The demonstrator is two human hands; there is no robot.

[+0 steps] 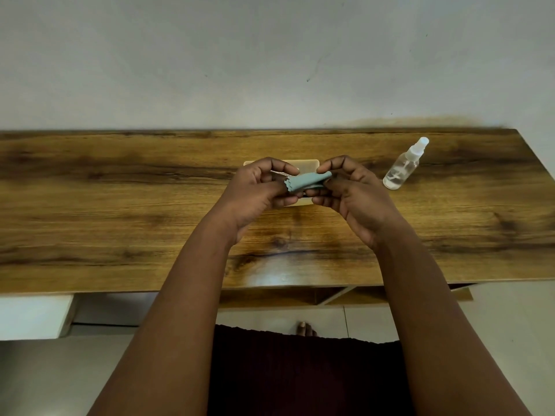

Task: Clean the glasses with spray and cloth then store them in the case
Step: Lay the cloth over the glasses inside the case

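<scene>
Your two hands are held up over the middle of the table [120, 205]. Your left hand [258, 190] has its fingers curled round the left end of the cloth [306, 181]. Your right hand [351, 190] pinches the right end of the cloth between thumb and fingers. The cloth is pale blue-green, with a zigzag edge on the left. It is folded over something between your hands. A small dark bit peeks out under the cloth, but you cannot tell for sure that it is the glasses, because the cloth and your fingers hide them.

Right under your hands, on the table, lies the case [309, 166]. It is pale cream and mostly hidden by your hands. Only its far edge and a bit of its near edge show.

The bottle [404, 166] is to the right of your hands, apart from them. It is clear, with a white spray top, and it looks to lie on the table with the top pointing far and right. It has no label you can read.

The table is brown wood with dark streaks. A pale wall [270, 55] is behind it. Below the near edge you can see the floor [510, 325], your dark clothes and the toes of one foot [306, 329].
</scene>
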